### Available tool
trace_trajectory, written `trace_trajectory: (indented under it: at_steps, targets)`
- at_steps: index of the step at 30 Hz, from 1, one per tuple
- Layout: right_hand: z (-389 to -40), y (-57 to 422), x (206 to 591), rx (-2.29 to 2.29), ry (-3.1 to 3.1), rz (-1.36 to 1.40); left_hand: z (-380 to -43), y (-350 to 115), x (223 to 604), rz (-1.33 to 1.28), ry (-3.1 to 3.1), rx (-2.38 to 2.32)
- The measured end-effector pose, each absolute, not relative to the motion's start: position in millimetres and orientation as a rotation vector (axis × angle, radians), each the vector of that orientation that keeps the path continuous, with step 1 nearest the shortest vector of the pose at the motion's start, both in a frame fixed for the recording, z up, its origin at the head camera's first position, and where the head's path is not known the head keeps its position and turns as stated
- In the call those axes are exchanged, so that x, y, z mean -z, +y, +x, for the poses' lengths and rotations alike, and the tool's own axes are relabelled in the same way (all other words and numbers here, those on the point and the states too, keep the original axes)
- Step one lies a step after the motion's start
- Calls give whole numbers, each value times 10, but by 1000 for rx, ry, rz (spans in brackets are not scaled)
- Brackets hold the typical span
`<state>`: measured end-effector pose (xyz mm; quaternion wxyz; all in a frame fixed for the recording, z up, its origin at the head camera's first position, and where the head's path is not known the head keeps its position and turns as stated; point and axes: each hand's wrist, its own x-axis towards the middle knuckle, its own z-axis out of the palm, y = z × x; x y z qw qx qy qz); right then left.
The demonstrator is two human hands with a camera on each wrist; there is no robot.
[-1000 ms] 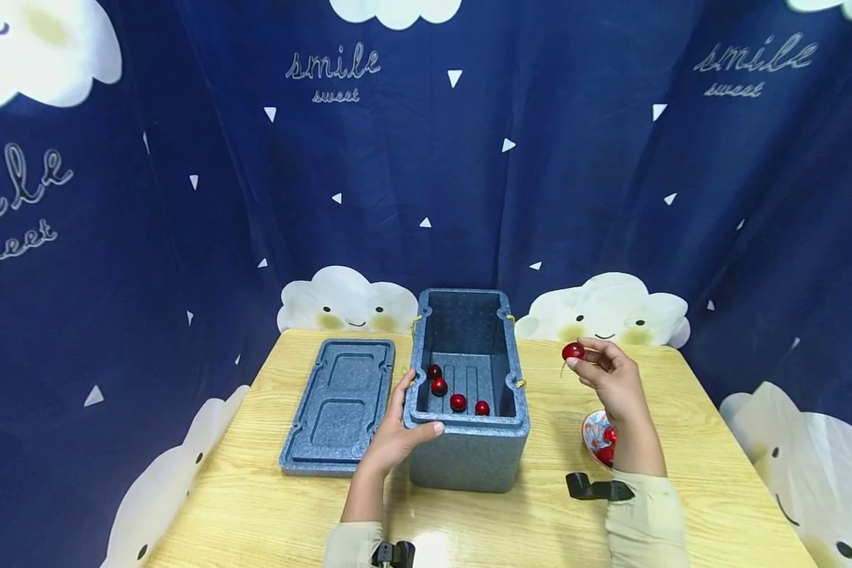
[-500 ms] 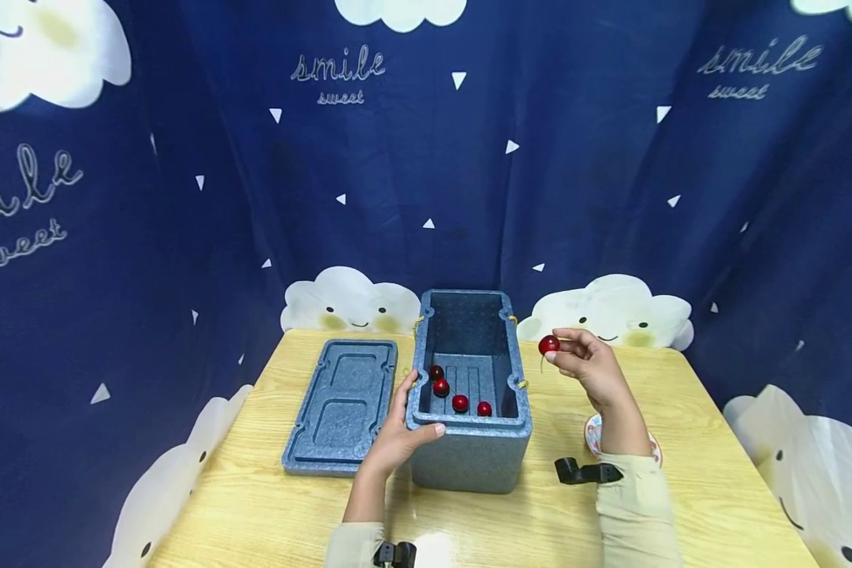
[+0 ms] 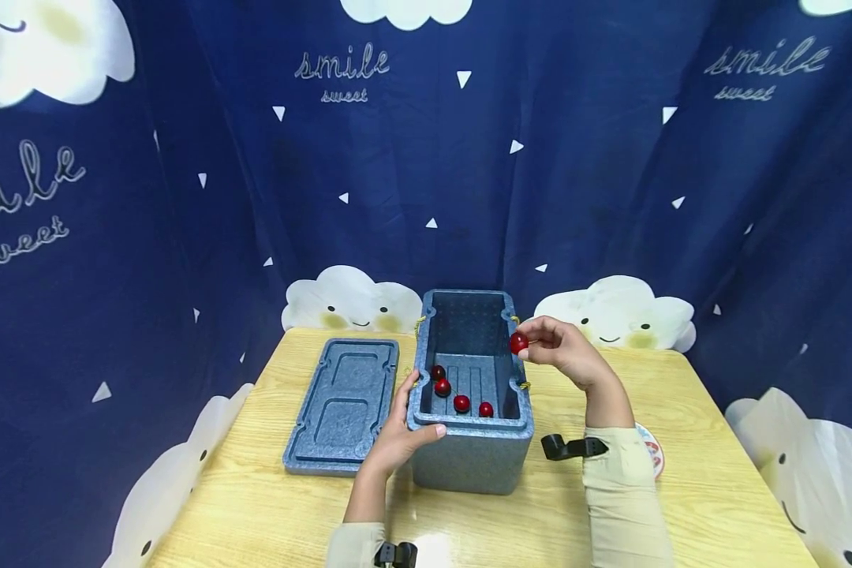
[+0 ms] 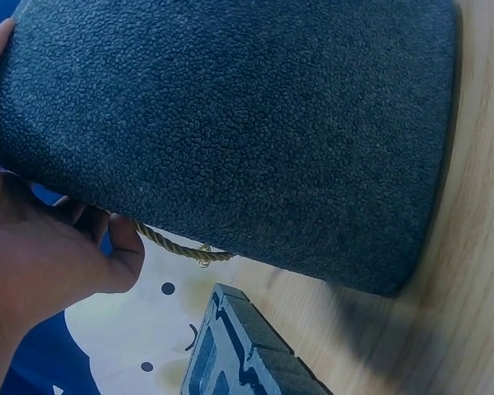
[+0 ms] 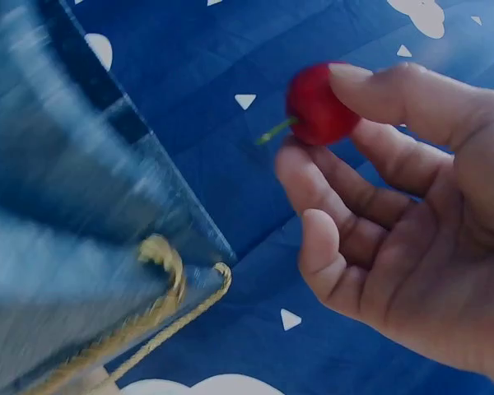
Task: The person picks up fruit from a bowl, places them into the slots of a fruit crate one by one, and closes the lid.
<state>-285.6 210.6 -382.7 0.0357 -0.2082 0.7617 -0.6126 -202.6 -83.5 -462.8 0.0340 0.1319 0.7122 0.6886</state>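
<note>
In the head view, my right hand (image 3: 566,351) pinches a red cherry (image 3: 518,342) between thumb and fingertips, at the right rim of a tall grey-blue foam box (image 3: 472,464). Seen from the right wrist, the cherry (image 5: 319,103) has a short green stem. Inside the uncovered box, several dark red cherries (image 3: 461,403) lie on the ribbed floor toward the front and left. My left hand (image 3: 392,440) grips the box's front left corner, thumb on the front and fingers along the left side.
The box's lid (image 3: 344,402) lies flat on the table to the left. A patterned bowl (image 3: 655,457) stands on the right, mostly hidden under the right forearm. Yellow rope handles (image 4: 173,247) hang at the box's sides. A dark blue curtain (image 3: 426,158) hangs behind the table.
My right hand has carried the cherry leftward from above the table's right side to the box's right rim. The right sleeve now covers most of the bowl. My left hand keeps its hold.
</note>
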Motion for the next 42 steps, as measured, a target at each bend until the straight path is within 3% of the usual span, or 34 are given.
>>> trace_trajectory:
  at_steps: [10,27,35,42]
  targets:
    - [-3078,1948,3686,1678,2126,-803,-2022,-835,4600,414,2223,-2090]
    - [-3415,1644,3592,1230,1971,-750,-2038,-840,4582,409,2223,-2080]
    - [-3365,1592,3546,1203,2004,-735,-2045,-828,4606,398,2198,-2096]
    - [-3077,1743,3473,1161,2236,-869,-2042,-847,4632,387,2199,-2100]
